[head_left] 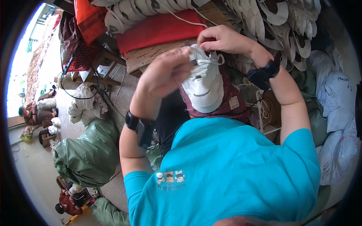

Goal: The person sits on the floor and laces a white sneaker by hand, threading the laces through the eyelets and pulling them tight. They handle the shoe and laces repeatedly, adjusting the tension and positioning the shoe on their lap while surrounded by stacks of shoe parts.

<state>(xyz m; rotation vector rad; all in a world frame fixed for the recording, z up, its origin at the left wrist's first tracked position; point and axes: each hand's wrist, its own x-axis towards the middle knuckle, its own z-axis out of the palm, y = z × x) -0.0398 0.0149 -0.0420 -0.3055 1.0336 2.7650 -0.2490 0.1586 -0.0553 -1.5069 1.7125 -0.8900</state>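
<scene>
A white sneaker (205, 88) rests on the dark red cloth (241, 111) over my lap, its toe toward me. White shoelace (203, 67) crosses its front, and a loose loop stands out on the right side. My right hand (226, 39) is at the top of the shoe, thumb and fingers bent together by the tongue. What they pinch is hidden. Beside the upper left of the shoe is my left hand (164, 71), smeared by motion. Its fingertips come near the laces, but their grip is too blurred to read.
Ahead is a wooden bench (147, 56) with red cloth (162, 32) and a row of white shoe uppers (132, 15). More uppers (279, 26) are stacked at the far right. A green sack (88, 152) lies left; white sacks (337, 105) stand right. Other people sit at the far left.
</scene>
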